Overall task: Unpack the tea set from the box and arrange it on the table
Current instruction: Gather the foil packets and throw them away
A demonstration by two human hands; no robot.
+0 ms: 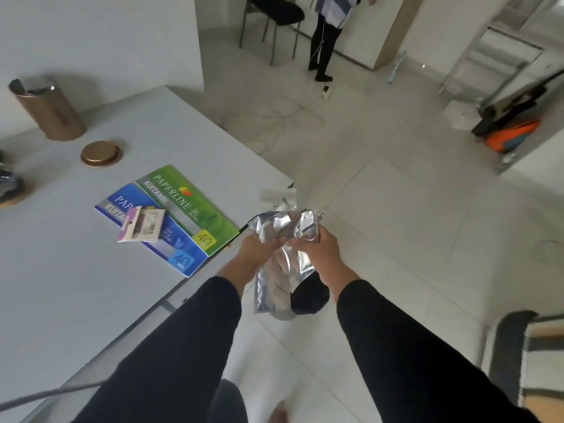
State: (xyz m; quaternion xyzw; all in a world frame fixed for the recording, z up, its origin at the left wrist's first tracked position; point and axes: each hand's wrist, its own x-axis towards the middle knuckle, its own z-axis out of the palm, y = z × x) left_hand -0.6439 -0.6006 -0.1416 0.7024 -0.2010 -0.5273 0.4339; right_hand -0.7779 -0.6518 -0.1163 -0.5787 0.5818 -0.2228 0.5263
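Standing just off the corner of the white table (76, 270), the person holds a crumpled silver foil pouch (283, 230) out over the tiled floor, beyond the table's edge. Both hands are closed on it: the left hand (258, 247) grips the wrinkled upper part from the left, fingers curled into the foil, and the right hand (320, 245) clutches the bunched top from the right. The rest of the pouch hangs down flat between the black-sleeved forearms, its lower end in front of something dark that I cannot make out.

On the table, well away from the hands, a brown cylindrical canister (48, 109) stands upright with its top open and a ragged silver lining showing at the rim. Its round gold-brown lid (100, 153) lies flat just in front of it, apart from the canister. Nearer the corner lie two receipt books, a green one (189, 209) partly overlapping a blue one (171, 239), with a small purple-edged card packet (142, 224) resting on top of the blue book. At the far left edge some dark, shiny things sit half out of sight.

Across the room another person (326, 35) stands beside a black chair (274, 13).
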